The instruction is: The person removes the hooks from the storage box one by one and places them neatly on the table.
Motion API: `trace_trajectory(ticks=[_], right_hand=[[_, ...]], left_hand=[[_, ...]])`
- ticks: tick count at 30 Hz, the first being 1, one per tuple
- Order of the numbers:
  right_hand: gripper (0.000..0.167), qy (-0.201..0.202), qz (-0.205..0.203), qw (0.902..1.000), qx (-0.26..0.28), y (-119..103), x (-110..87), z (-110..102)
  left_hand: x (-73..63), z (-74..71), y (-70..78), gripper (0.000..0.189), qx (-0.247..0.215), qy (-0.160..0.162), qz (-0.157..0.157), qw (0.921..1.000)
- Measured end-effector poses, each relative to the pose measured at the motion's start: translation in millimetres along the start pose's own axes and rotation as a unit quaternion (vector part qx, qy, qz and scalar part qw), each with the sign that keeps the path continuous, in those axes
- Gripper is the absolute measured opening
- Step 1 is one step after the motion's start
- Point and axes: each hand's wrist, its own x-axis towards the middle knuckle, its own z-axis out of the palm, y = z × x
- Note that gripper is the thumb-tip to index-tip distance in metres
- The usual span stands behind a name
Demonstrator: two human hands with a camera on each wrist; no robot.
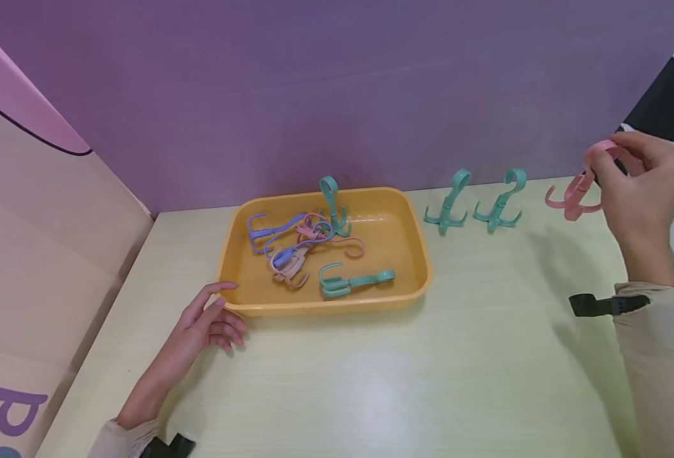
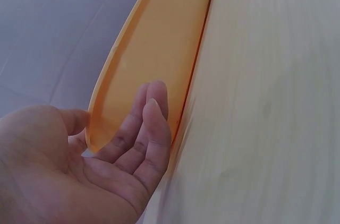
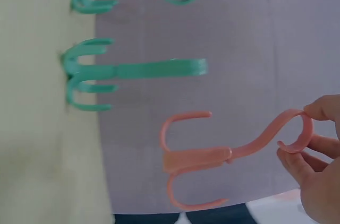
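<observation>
A pink multi-prong hook (image 1: 575, 198) hangs prongs down from my right hand (image 1: 646, 181), whose thumb and fingers pinch its curled top. In the right wrist view the same pink hook (image 3: 196, 157) is apart from the table. To its left, two teal hooks (image 1: 447, 203) (image 1: 499, 202) stand upright on their prongs. My left hand (image 1: 202, 321) grips the rim at the near left corner of a yellow tray (image 1: 408, 254). Inside lie purple hooks (image 1: 284, 256), pink hooks and a teal hook (image 1: 348, 283), partly tangled; another teal hook (image 1: 331, 200) stands upright.
The pale wooden table (image 1: 337, 381) meets a purple panel (image 1: 314, 95) right behind the tray and standing hooks. A light printed panel (image 1: 39, 254) borders the left side. Another panel, black and white (image 1: 666, 108), rises at the right behind my hand.
</observation>
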Motion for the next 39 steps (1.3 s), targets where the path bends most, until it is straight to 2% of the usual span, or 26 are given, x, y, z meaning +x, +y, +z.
trace_trajectory(ticks=[7, 11, 15, 20, 22, 29, 35, 39], right_hand=[[0.025, 0.003, 0.015, 0.9999, 0.005, 37.8, 8.6, 14.3], [0.027, -0.003, 0.025, 0.9997, 0.006, 50.7, 8.6, 22.5], [0.031, -0.030, 0.050, 0.9983, 0.001, 63.0, 6.9, 29.2], [0.040, -0.088, 0.081, 0.9909, -0.061, 76.3, 3.4, 28.1], [0.041, -0.106, 0.081, 0.9876, -0.082, 78.8, 3.5, 25.5], [0.053, -0.168, 0.039, 0.9711, -0.165, 80.3, 5.0, 19.9], [0.055, -0.178, 0.039, 0.9658, -0.185, 76.5, 6.4, 19.7], [0.062, -0.200, 0.045, 0.9581, -0.200, 72.0, 5.9, 18.5]], left_hand=[[0.3, -0.4, -0.5, 0.047, -0.002, -0.001, 0.002, 1.0000], [-0.1, -0.8, -0.4, 0.047, -0.006, -0.002, 0.007, 1.0000], [-1.0, -1.3, -0.4, 0.046, -0.008, -0.001, 0.009, 0.9999], [-0.4, -0.9, -0.5, 0.046, -0.008, -0.001, 0.009, 0.9999], [0.0, -0.6, -0.5, 0.047, -0.006, -0.002, 0.008, 0.9999], [-0.3, 0.5, 0.5, 0.046, -0.004, 0.000, 0.008, 1.0000], [-0.2, 0.5, 0.4, 0.046, -0.005, -0.002, 0.008, 1.0000], [0.3, 0.1, 0.0, 0.047, -0.007, -0.003, 0.007, 1.0000]])
